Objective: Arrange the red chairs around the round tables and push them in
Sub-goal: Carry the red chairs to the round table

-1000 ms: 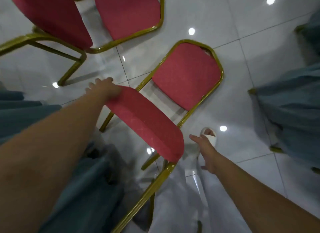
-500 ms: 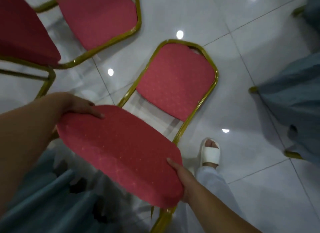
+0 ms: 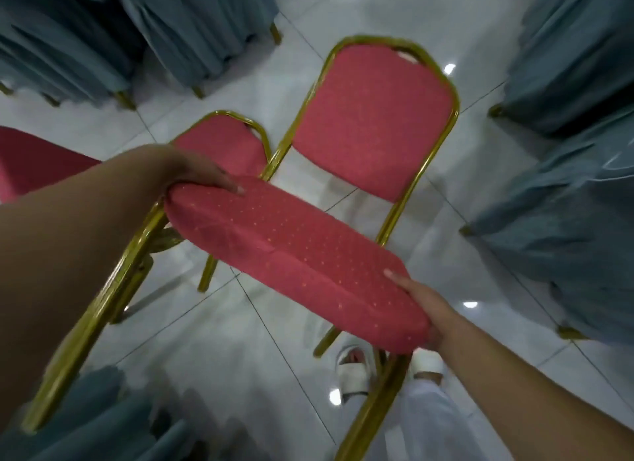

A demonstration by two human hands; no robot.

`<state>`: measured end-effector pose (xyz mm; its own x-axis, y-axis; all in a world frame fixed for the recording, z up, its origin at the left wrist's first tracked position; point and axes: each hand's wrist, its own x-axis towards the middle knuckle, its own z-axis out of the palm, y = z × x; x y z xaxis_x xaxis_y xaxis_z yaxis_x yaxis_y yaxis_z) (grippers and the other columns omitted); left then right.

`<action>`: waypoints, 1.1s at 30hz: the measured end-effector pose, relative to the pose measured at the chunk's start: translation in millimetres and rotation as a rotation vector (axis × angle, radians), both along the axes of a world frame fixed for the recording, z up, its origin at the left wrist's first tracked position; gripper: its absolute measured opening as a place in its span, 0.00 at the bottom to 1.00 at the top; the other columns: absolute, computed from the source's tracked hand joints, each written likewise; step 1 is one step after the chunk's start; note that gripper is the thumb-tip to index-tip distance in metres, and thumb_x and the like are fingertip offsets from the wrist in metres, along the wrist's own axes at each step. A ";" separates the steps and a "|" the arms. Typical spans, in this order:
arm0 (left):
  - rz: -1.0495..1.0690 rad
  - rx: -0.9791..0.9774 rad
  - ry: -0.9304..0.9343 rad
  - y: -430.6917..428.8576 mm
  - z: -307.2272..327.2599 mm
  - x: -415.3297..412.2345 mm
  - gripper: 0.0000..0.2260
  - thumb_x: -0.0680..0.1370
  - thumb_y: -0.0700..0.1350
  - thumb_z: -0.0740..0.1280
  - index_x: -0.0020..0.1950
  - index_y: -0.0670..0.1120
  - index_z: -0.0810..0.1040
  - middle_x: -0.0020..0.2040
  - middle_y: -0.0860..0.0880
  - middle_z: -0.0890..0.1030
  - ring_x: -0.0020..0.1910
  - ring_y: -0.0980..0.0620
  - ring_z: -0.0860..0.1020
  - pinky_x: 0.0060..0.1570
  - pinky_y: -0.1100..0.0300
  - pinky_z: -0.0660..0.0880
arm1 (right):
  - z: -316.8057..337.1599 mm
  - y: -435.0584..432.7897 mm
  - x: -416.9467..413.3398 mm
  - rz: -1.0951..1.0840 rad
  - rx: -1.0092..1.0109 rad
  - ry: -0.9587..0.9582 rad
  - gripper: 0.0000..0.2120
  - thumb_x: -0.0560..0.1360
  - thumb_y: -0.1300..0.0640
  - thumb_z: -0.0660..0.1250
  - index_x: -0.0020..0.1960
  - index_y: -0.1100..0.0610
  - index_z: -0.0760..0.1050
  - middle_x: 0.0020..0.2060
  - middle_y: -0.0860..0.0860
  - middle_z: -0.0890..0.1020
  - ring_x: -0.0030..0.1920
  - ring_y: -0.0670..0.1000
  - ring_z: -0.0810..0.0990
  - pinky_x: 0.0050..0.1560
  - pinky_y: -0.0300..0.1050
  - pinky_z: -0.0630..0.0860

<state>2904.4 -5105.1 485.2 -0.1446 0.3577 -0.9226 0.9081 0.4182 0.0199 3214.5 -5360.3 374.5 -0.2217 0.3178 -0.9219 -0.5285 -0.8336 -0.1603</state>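
While the left hand (image 3: pixel 206 175) holds the left edge of the seat of the red chair (image 3: pixel 295 251) and the right hand (image 3: pixel 427 311) grips the right edge, thumb on top, I judge I should carry it level and low, so that its gold legs catch nothing. The chair is tilted over the tiled floor (image 3: pixel 240 357); I cannot tell if every leg is off it. At far left is another red seat (image 3: pixel 34 162), a second red chair (image 3: pixel 223 144) stands just behind, and grey-blue draped furniture (image 3: pixel 566 220) crowds the right and narrows my way.
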 end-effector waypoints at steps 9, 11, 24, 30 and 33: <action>0.149 0.463 -0.215 -10.9 -13.5 -68.2 0.37 0.59 0.68 0.77 0.65 0.75 0.69 0.73 0.48 0.68 0.66 0.40 0.73 0.64 0.41 0.72 | 2.5 37.7 -37.6 -0.175 0.302 -0.468 0.35 0.69 0.51 0.78 0.71 0.45 0.65 0.58 0.50 0.81 0.53 0.56 0.84 0.52 0.60 0.81; 0.114 0.529 -0.160 -28.5 -39.5 -93.1 0.36 0.63 0.68 0.74 0.70 0.71 0.67 0.75 0.46 0.67 0.71 0.40 0.69 0.70 0.43 0.66 | -7.7 24.7 -67.2 -0.151 0.325 -0.507 0.39 0.69 0.49 0.78 0.73 0.42 0.60 0.60 0.47 0.78 0.55 0.52 0.82 0.51 0.55 0.82; -0.242 0.454 0.252 -311.6 -81.3 -103.4 0.31 0.76 0.72 0.42 0.76 0.68 0.35 0.81 0.48 0.39 0.79 0.40 0.40 0.74 0.35 0.40 | 61.2 -42.2 -133.5 1.348 0.220 -0.741 0.55 0.66 0.26 0.66 0.80 0.43 0.40 0.80 0.53 0.40 0.79 0.61 0.39 0.75 0.67 0.50; 0.465 0.649 0.020 -405.3 57.1 -81.5 0.34 0.78 0.65 0.61 0.76 0.67 0.43 0.81 0.43 0.52 0.77 0.39 0.57 0.73 0.37 0.59 | 232.3 -66.7 -147.8 1.548 0.912 -0.860 0.39 0.72 0.32 0.58 0.78 0.35 0.44 0.80 0.45 0.42 0.79 0.51 0.38 0.76 0.60 0.44; 0.708 0.728 -0.124 -423.3 124.0 -78.2 0.33 0.77 0.63 0.64 0.77 0.66 0.50 0.80 0.43 0.55 0.75 0.38 0.61 0.68 0.33 0.64 | 303.0 -67.0 -162.2 1.532 1.130 -0.892 0.37 0.74 0.34 0.57 0.77 0.34 0.44 0.80 0.44 0.43 0.79 0.51 0.38 0.76 0.61 0.45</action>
<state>2826.1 -5528.4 609.2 -0.4588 0.7070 -0.5381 0.4313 0.7067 0.5609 3052.3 -5427.3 677.5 -0.5001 0.7186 -0.4832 0.8118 0.1947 -0.5505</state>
